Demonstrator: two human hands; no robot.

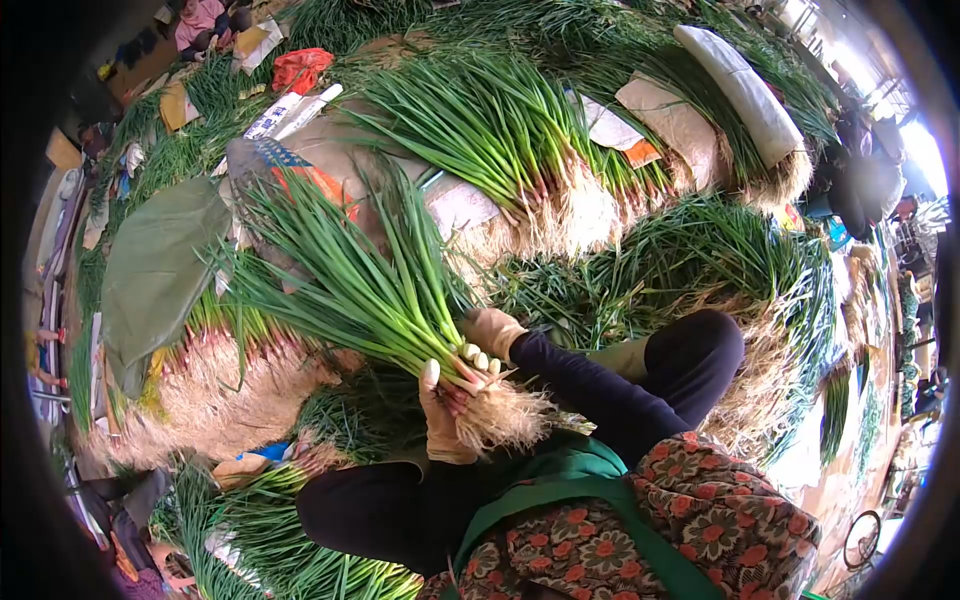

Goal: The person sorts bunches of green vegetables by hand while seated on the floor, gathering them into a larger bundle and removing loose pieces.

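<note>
A bunch of green onions (400,310) is held up before my lap. Its green leaves fan out to the upper left and its pale, stringy roots hang at the lower right. My left hand (447,428), in a cream glove, wraps the stems just above the roots from below, with its thumb showing. From the other side, my right hand (492,332), also gloved, curls around the same stems, and its whitish fingertips show on the front. Loose green onions (640,270) lie just beyond my right hand.
Upright green onions (510,130) stand in a row ahead, with brown matted roots. A dark green cloth (160,275) covers others at the left. A rolled white sheet (740,95) lies at the upper right. Another person (198,25) is at the far upper left.
</note>
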